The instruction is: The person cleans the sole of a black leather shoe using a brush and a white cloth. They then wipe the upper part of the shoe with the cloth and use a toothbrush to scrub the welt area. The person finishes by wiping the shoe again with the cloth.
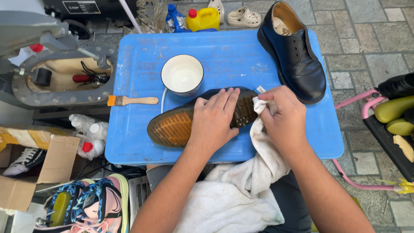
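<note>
Far L: wooden-handled flat brush (131, 100) on blue plastic tabletop (129, 138), round white bowl (182, 74) behind. Center: upturned black leather shoe w/ ribbed tan sole (172, 127) lying on the top; left hand (214, 118) spread flat, pressing it down. Right hand (282, 114) fist-gripped on white terry cloth (258, 151) at the heel. Far R: upright black leather shoe (295, 54).

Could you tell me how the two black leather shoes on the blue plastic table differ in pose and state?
The near black leather shoe lies turned over, its tan ridged sole facing up; the far black leather shoe stands upright, its opening showing. The near shoe is pressed down by the left hand while the right hand holds a white cloth at its heel; the far shoe is untouched. Both rest on the blue plastic table.
</note>
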